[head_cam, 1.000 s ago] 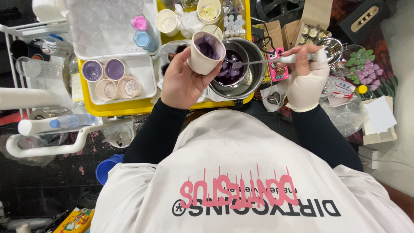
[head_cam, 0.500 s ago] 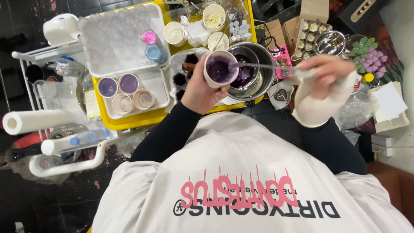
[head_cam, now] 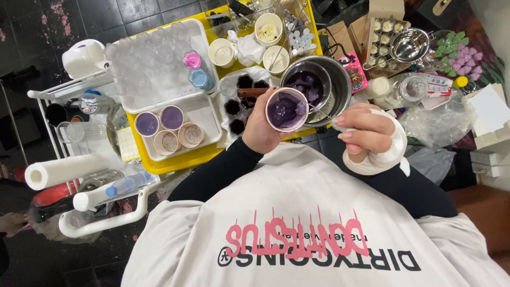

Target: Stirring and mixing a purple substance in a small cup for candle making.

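Observation:
My left hand holds a small paper cup of purple liquid, tilted toward me, just in front of my chest. My right hand, wrapped in a white bandage at the wrist, pinches a thin metal stirrer whose tip reaches the cup's rim. Right behind the cup stands a steel pot with an inner bowl of darker purple liquid.
A yellow tray carries a white tray with small filled cups, a dark round-cavity mould and more cups. A paper towel roll and a white rack lie at the left. A steel bowl and cardboard boxes sit at the right.
The cup has come away from over the pot toward my chest. My right hand has moved left and closer to the cup, bringing the stirrer to its rim.

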